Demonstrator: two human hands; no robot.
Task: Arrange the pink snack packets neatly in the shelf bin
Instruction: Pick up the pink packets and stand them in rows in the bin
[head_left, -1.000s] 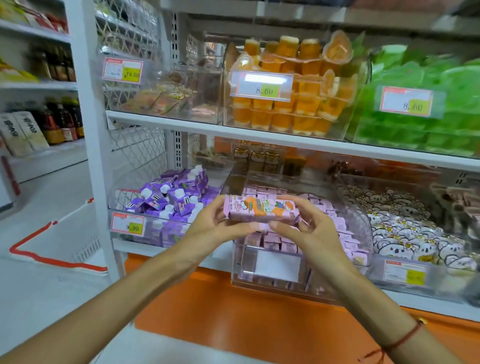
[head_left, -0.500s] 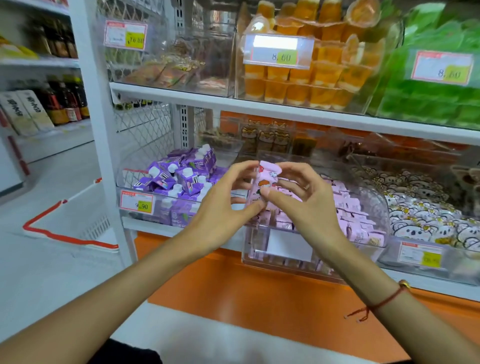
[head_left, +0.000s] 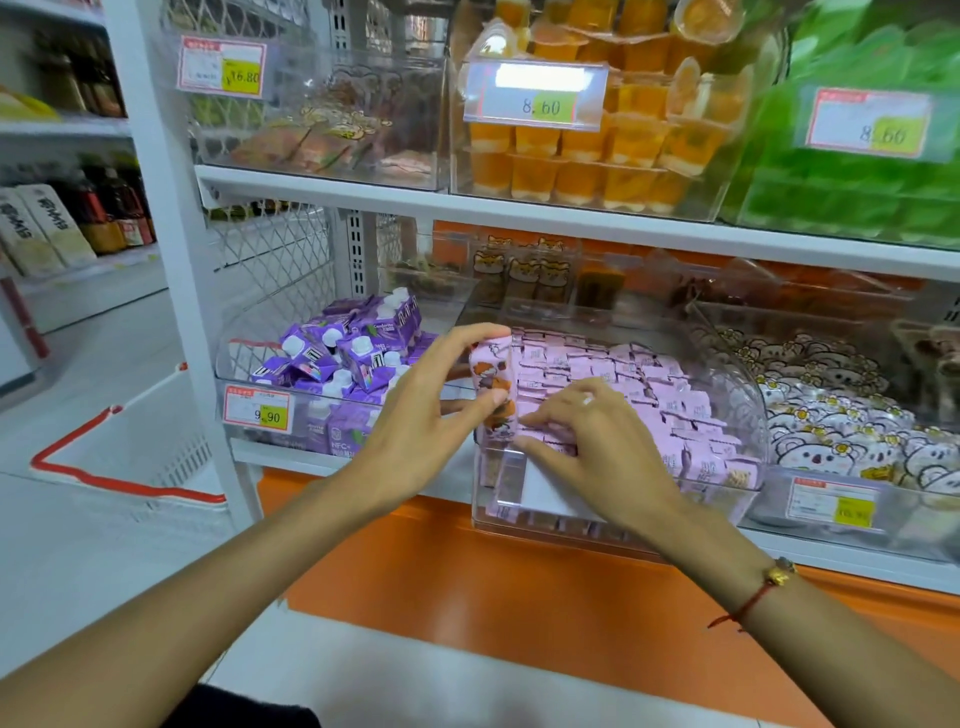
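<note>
- The left hand (head_left: 415, 415) pinches one pink packet (head_left: 496, 389) upright at the bin's front-left corner; it is not yet released.
- The right hand (head_left: 587, 441) presses with spread fingers on the front rows.
- Most pink snack packets (head_left: 623, 374) already stand in rows inside the clear shelf bin (head_left: 748, 415); I judge the task nearly finished.

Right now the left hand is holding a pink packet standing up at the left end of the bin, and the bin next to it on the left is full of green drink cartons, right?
Not quite. The left hand does hold the pink packet upright at the left end of the clear bin, but the head view shows purple drink cartons in the neighbouring bin, not green.
</note>
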